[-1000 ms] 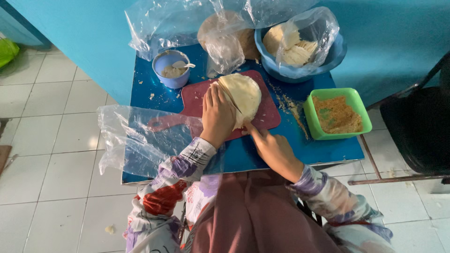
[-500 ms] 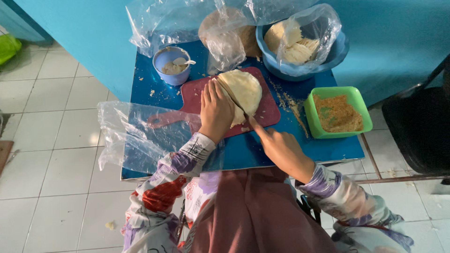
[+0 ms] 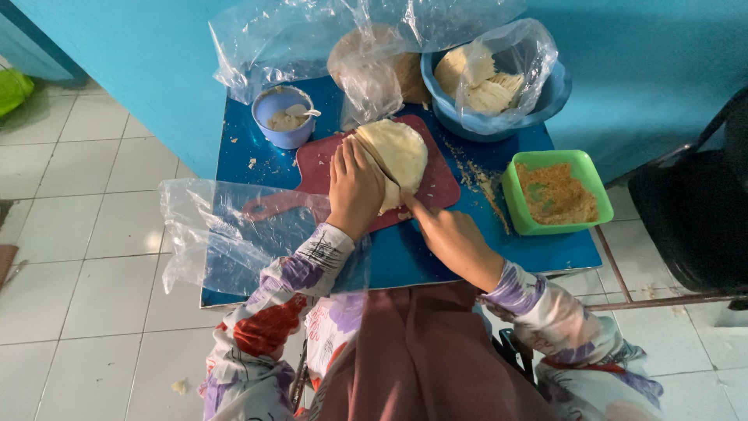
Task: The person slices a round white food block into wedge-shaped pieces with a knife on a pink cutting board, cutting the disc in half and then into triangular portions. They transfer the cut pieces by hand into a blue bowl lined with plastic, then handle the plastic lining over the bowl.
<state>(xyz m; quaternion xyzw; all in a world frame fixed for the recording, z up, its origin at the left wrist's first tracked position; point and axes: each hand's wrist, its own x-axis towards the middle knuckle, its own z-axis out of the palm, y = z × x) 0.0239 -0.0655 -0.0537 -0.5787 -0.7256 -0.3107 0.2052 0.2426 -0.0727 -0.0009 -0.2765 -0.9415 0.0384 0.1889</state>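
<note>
A pale round sheet of dough (image 3: 396, 150) lies on a dark red cutting board (image 3: 436, 187) on a small blue table (image 3: 405, 257). My left hand (image 3: 354, 187) lies flat on the dough's left edge, folding it over. My right hand (image 3: 448, 234) reaches in from the lower right, fingertips touching the dough's near edge. Neither hand grips a tool.
A small blue cup (image 3: 285, 117) with a spoon stands at the back left. A blue bowl (image 3: 545, 97) lined with plastic holds folded dough pieces. A green tray (image 3: 555, 195) of brown crumbs sits right. Clear plastic bags (image 3: 218, 234) drape the table's left side. A black chair (image 3: 697, 210) stands right.
My right hand has moved up from the table's front edge to the dough's near edge. My left hand stays pressed on the dough.
</note>
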